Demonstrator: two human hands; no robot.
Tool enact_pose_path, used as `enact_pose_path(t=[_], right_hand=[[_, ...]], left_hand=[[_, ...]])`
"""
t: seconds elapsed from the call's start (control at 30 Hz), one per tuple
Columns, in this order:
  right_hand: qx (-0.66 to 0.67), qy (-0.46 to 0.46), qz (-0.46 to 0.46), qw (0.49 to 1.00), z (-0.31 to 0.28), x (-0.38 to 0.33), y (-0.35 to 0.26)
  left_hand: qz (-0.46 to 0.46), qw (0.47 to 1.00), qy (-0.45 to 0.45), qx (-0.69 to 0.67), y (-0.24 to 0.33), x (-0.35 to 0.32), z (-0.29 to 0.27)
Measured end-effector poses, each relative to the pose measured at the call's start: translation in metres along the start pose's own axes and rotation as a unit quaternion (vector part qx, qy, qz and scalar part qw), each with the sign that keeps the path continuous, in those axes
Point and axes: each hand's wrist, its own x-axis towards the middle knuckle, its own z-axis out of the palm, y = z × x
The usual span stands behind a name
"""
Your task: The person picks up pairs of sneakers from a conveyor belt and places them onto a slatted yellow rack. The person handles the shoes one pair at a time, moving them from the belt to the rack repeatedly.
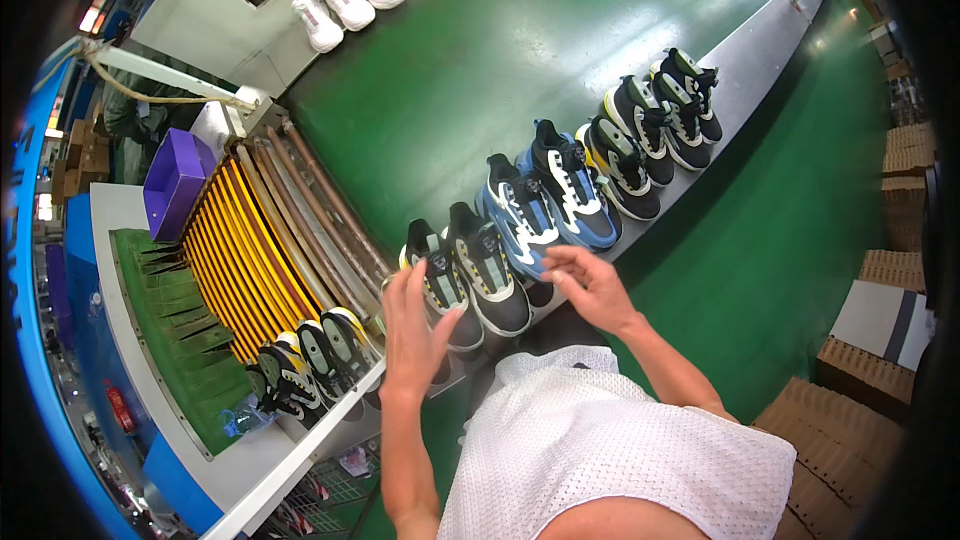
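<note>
From my remote view, a green belt [440, 90] spreads beyond a metal ledge [770, 30]; along it stand 2 blue shoes [515, 215] beside 2 black-grey shoes [492, 275]. The left hand [410, 325] gapes wide by the black-grey pair; the right hand [595, 290], more narrowly parted, by the blue. I can't tell if either touches.

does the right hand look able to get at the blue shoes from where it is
Most likely yes: the right hand is at their toe end, holding nothing visible, and nothing seems to stand between it and the blue shoes. The left hand is off to the side.
</note>
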Motion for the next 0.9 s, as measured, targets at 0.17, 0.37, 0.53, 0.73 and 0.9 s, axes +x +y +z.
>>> enact_pose_path(t=[0.17,0.37,0.53,0.73,0.9], right_hand=[[0.038,0.053,0.017,0.998,-0.057,0.027,-0.012],[0.032,0.090,0.054,0.994,-0.097,0.042,-0.011],[0.060,0.105,0.048,0.992,-0.107,0.044,-0.002],[0.047,0.153,0.049,0.986,-0.122,0.033,0.015],[0.019,0.177,0.023,0.984,-0.124,0.020,0.005]], left_hand=[[0.003,0.966,-0.234,0.107,-0.005,0.095,0.007],[0.051,0.892,-0.394,0.218,-0.015,0.131,0.027],[-0.022,0.841,-0.511,0.179,-0.038,0.157,0.042],[-0.018,0.857,-0.482,0.185,-0.009,0.154,0.030],[0.045,0.946,-0.195,0.254,0.031,0.087,-0.007]])
